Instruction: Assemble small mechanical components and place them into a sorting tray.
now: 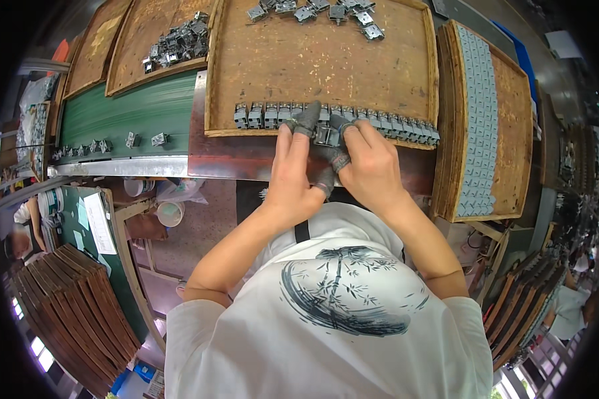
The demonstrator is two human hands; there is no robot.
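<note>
At the near edge of a wooden tray (319, 73), my left hand (290, 174) and my right hand (371, 163) close in from both sides on a small square metal part (325, 136). Dark grey covers wrap several fingertips and the thumbs. My left forefinger reaches forward over a row of similar grey metal parts (399, 126) lined up along the tray's near rim. Fingers of both hands pinch the part, and my thumbs sit just below it. The part's underside is hidden.
More loose metal parts (306, 13) lie at the tray's far side. A green conveyor belt (126, 116) carries a few parts on the left, below a tray holding a heap (180, 43). Stacked trays with neat rows of parts (476, 120) stand on the right.
</note>
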